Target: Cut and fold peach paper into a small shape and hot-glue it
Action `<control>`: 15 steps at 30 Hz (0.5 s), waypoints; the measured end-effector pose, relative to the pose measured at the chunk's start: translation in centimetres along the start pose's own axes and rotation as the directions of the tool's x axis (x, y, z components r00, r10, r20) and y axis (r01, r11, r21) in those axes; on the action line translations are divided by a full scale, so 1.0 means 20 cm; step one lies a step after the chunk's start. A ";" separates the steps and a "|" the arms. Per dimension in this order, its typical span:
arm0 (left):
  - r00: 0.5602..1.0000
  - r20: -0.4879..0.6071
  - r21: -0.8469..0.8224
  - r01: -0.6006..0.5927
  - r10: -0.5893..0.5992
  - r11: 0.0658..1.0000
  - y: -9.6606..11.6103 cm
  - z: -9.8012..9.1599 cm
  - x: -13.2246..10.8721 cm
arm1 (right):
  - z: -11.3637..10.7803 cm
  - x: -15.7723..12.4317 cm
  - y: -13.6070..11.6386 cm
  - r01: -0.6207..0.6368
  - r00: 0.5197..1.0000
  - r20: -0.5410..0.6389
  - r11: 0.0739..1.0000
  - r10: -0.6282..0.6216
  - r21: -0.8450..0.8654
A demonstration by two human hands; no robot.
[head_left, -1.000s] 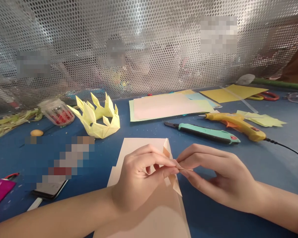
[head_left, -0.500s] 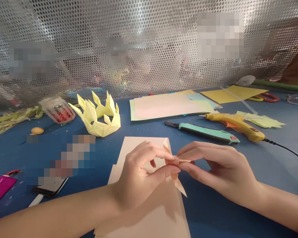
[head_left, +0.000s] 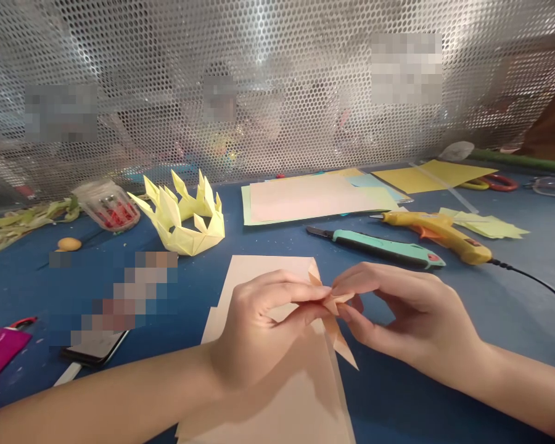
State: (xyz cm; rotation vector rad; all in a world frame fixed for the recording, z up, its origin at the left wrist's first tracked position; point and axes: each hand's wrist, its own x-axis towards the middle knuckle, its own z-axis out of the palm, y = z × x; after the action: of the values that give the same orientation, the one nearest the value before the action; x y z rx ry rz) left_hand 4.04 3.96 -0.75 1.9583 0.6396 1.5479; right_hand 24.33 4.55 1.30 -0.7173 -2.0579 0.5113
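A folded strip of peach paper [head_left: 345, 353] with pointed ends is pinched between both hands, above a stack of pale peach sheets [head_left: 277, 394]. My left hand [head_left: 263, 324] grips it from the left, thumb below and fingers above. From the right, my right hand [head_left: 407, 311] pinches a folded flap of the same piece between thumb and fingertips. The fingers partly cover the fold. Beyond my left hand a yellow folded-paper crown [head_left: 185, 222] stands upright on the blue table [head_left: 268, 243].
Past my right hand lie a green utility knife [head_left: 388, 248] and a yellow glue gun [head_left: 439, 234] with a cord. Coloured sheets [head_left: 314, 198], scissors [head_left: 502, 182] and a plastic jar [head_left: 107, 206] sit farther back, before a perforated metal screen [head_left: 277, 92]. A phone [head_left: 95, 348] lies left.
The folded paper has shifted slightly right and its lower point has swung right. My left fingers have moved right along it and flattened, and a flap now shows between the hands.
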 end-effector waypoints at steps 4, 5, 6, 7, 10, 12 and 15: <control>0.998 0.016 -0.021 -0.063 0.063 0.998 0.00 0.00 0.01 | 0.01 -0.01 0.00 -0.003 0.999 -0.042 0.997 0.000 -0.077; 0.997 0.018 -0.022 -0.072 0.073 0.997 0.00 0.00 0.01 | 0.01 -0.01 0.00 -0.006 0.999 -0.041 0.997 0.003 -0.081; 0.997 0.021 -0.019 -0.074 0.074 0.997 0.00 0.00 0.01 | 0.01 -0.02 0.00 -0.012 0.999 -0.037 0.997 0.009 -0.080; 0.997 0.022 -0.013 -0.073 0.073 0.997 0.00 0.00 0.01 | 0.01 -0.02 0.00 -0.019 0.999 -0.030 0.997 0.017 -0.076; 0.998 0.020 0.009 -0.065 0.065 0.998 0.01 0.00 0.01 | 0.00 -0.03 0.02 -0.014 1.000 -0.011 0.999 0.013 -0.046; 0.998 0.025 0.019 -0.063 0.062 0.998 0.01 0.00 0.00 | 0.00 -0.03 0.03 0.009 1.000 0.008 1.000 -0.009 -0.009; 0.998 0.030 0.028 -0.057 0.056 0.998 0.02 0.00 0.00 | -0.01 -0.04 0.05 0.048 0.998 0.032 0.999 -0.049 0.013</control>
State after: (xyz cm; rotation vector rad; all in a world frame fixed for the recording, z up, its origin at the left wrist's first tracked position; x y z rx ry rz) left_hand 4.10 3.67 -0.62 2.0324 0.6020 1.5494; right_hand 25.13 4.79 0.22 -0.6540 -2.0954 0.5103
